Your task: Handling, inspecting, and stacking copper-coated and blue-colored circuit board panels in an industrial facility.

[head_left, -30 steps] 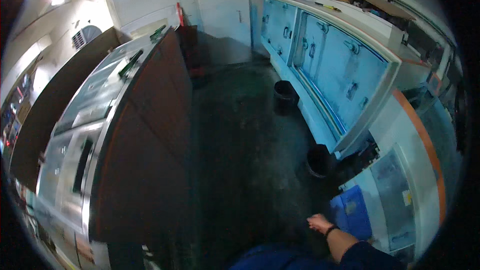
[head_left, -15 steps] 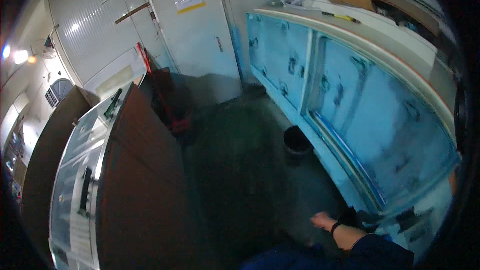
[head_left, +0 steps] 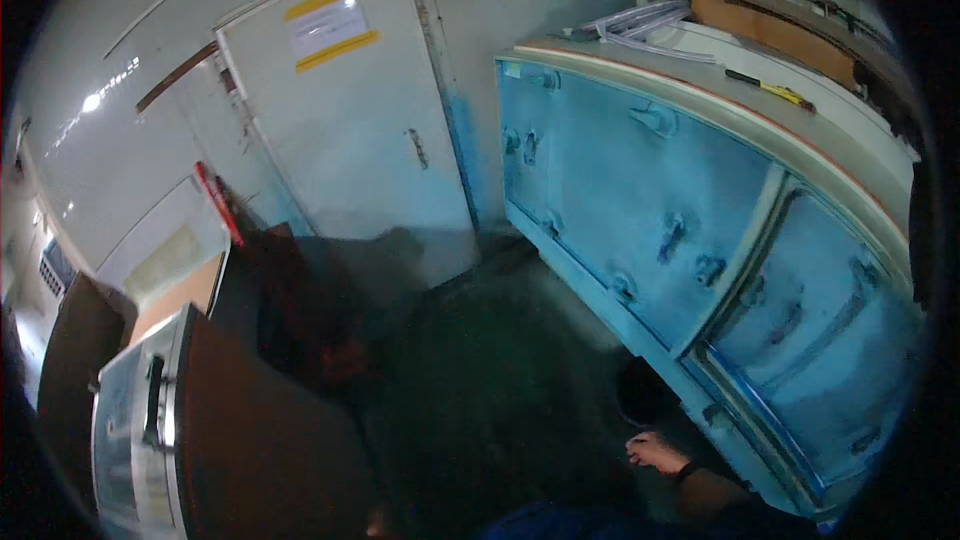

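Note:
My right hand (head_left: 655,452) hangs low at the bottom right with a dark band on its wrist. It holds nothing and its fingers are loosely spread. It is just in front of a black bucket (head_left: 643,395) that stands on the dark floor (head_left: 480,380). The bucket sits at the foot of a long cabinet (head_left: 640,190) wrapped in blue film. My left hand is out of view.
A white door (head_left: 350,120) with a yellow-edged notice closes the far wall. A brown-sided unit (head_left: 260,450) with a steel front (head_left: 130,440) stands at left. A red bar (head_left: 217,202) leans behind it. A yellow-handled tool (head_left: 765,88) and cardboard (head_left: 770,30) lie on the blue cabinet.
The view has advanced down the aisle and swung toward the white door. The blue cabinet looms closer on the right. My right hand stays low, near the bucket.

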Demonstrator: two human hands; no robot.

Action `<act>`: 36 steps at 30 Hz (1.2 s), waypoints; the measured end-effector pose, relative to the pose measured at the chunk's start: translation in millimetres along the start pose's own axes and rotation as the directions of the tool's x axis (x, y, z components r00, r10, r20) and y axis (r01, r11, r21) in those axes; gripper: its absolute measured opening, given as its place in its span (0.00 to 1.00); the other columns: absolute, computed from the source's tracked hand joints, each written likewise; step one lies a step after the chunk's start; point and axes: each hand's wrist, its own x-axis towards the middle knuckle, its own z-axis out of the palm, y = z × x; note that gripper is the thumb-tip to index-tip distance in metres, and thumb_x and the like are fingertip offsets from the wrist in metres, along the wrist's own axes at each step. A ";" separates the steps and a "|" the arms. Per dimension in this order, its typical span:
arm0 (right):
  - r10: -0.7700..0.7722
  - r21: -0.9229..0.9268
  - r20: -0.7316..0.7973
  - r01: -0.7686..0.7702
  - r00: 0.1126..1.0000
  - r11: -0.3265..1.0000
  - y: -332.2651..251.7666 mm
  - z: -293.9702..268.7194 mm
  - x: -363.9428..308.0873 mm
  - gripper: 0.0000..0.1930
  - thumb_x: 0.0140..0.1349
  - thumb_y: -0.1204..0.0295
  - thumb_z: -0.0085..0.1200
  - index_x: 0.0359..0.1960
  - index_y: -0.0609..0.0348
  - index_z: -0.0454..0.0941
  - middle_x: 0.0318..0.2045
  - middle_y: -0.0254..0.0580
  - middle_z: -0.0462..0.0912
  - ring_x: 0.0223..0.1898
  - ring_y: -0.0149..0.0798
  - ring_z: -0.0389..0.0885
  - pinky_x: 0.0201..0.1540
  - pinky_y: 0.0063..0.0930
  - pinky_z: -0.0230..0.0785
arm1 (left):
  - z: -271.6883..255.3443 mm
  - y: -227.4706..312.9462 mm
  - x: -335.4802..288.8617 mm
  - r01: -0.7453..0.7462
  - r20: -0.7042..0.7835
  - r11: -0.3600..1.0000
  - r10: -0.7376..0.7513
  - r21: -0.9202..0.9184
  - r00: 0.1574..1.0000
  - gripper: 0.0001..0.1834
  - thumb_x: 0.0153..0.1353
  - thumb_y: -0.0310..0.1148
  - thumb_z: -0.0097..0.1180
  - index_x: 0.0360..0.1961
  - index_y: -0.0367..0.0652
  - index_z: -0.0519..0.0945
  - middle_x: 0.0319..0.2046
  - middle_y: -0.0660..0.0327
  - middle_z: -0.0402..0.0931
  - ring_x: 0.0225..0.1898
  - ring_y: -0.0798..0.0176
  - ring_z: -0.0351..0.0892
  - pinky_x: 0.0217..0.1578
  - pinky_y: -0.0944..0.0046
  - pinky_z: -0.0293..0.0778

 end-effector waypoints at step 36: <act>-0.825 -0.696 -0.277 0.489 0.492 0.525 -474.5 -21.2 495.6 0.12 0.69 0.64 0.52 0.44 0.56 0.83 0.40 0.40 0.86 0.37 0.40 0.85 0.43 0.37 0.78 | -147.1 935.7 876.9 -0.608 -0.467 0.626 0.401 -0.489 0.788 0.22 0.71 0.44 0.47 0.34 0.31 0.77 0.27 0.48 0.78 0.28 0.51 0.76 0.32 0.50 0.70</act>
